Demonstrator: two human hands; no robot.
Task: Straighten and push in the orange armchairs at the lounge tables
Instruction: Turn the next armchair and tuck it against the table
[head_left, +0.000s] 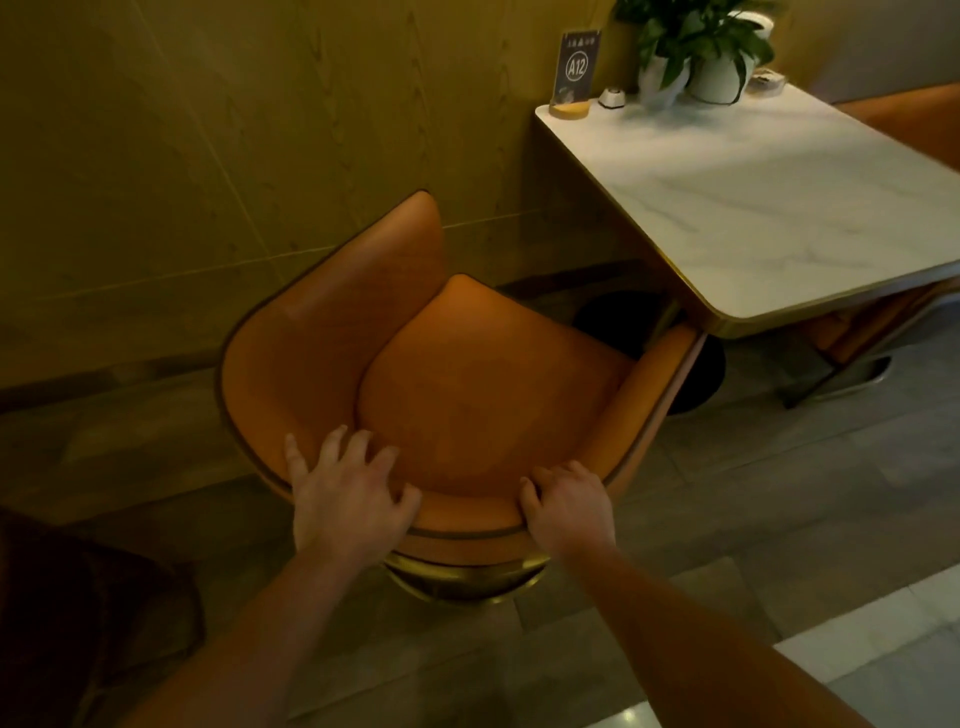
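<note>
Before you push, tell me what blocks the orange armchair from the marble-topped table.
Nothing visible lies on the floor between the orange armchair and the white marble-topped table; its right armrest already meets the table's corner.

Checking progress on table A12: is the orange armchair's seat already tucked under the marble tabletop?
No: the orange armchair stands clear of the marble table, only its arm tip near the table's corner, both hands on its backrest.

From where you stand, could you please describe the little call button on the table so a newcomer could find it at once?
Start at the white marble table and look to its far edge by the wall. Between the A12 sign and the potted plant sits the call button. It is the smallest thing there: a low white puck with a dark top.
</note>
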